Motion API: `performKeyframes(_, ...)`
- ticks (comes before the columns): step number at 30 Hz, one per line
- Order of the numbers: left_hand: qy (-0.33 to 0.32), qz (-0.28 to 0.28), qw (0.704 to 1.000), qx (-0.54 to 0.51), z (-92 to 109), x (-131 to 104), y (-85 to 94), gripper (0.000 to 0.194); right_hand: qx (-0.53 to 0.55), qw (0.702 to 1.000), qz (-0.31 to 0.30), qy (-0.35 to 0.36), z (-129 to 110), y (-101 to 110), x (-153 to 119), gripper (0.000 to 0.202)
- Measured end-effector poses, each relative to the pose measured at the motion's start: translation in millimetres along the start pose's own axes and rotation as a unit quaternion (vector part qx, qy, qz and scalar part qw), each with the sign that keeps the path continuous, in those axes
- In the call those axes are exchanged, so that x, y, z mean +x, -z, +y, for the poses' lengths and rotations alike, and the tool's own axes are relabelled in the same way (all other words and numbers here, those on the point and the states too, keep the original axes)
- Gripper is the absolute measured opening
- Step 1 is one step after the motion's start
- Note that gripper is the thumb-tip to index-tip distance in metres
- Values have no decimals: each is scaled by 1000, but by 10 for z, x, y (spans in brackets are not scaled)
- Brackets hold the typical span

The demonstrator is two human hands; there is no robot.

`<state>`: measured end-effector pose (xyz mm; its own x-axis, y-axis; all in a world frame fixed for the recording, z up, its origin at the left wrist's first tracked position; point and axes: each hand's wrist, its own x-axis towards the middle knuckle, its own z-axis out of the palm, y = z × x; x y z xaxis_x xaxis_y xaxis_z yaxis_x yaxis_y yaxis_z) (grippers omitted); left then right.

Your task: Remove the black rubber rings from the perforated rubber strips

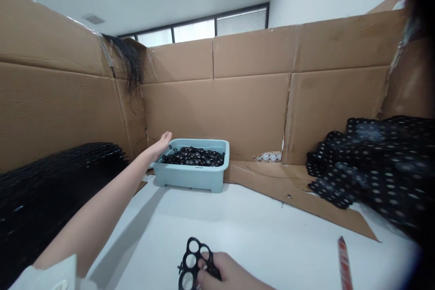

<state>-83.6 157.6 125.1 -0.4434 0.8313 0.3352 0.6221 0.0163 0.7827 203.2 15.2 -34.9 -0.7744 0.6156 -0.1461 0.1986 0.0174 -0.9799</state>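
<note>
My left hand point(162, 144) reaches to the left rim of a pale blue plastic bin point(190, 176), its fingers stretched out. Just beside it, a couple of small black rings point(175, 149) show against the bin's inner wall. A heap of small black rings point(197, 157) lies in the bin. Low in the view, my right hand point(222, 272) is closed on a flat black perforated piece point(190, 261) with several large round holes. A thin stub sticks out from that piece's left edge.
Black perforated sheets point(367, 167) are piled at the right. A dark stack point(57, 186) fills the left side. Cardboard walls point(251, 99) surround the white table point(272, 231). A red pointed object point(344, 263) lies at the lower right. Black strands point(127, 56) hang over the left corner.
</note>
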Motion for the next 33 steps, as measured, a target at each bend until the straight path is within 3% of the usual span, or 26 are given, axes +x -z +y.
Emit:
performKeyframes(5, -52, -76, 992, 81, 243, -252, 82, 51, 30, 1000, -8, -4, 97, -12, 45, 42)
performKeyframes(7, -91, -134, 981, 108, 367, -502, 109, 52, 28, 1000, -1, -11, 97, -16, 55, 47)
performKeyframes(9, -130, -229, 957, 125, 464, -848, 114, 46, 13, 1000, 17, -13, 68, -16, 51, 49)
performKeyframes(11, -145, -368, 907, 144, 510, -1236, 89, 40, -3, 999, 34, 16, 16, -18, 32, 47)
performKeyframes(12, -155, -499, 833, 179, 512, -1418, 69, 42, -8, 999, 35, 38, -13, -20, 20, 44)
performKeyframes(13, -155, -578, 774, 207, 503, -1577, 50, 41, -8, 998, 33, 60, -42, -22, 7, 40)
performKeyframes(15, -170, -616, 736, 224, 462, -1795, 34, 24, 5, 996, 18, 85, -89, -23, -12, 34)
performKeyframes(19, -153, -585, 771, 199, 361, -1821, 205, 17, 66, 994, -56, 65, -105, 15, 7, 35)
performKeyframes(24, -76, -519, 829, 195, 244, -1658, 696, 23, 65, 990, -88, 90, -89, 102, 45, 36)
performKeyframes(29, -27, -386, 903, 188, 69, -1671, 1125, 32, -13, 993, -90, 72, -156, 76, -45, 49)
performKeyframes(33, -26, -274, 937, 214, -95, -1671, 1400, 31, -87, 993, -47, 65, -189, -13, -112, 72)
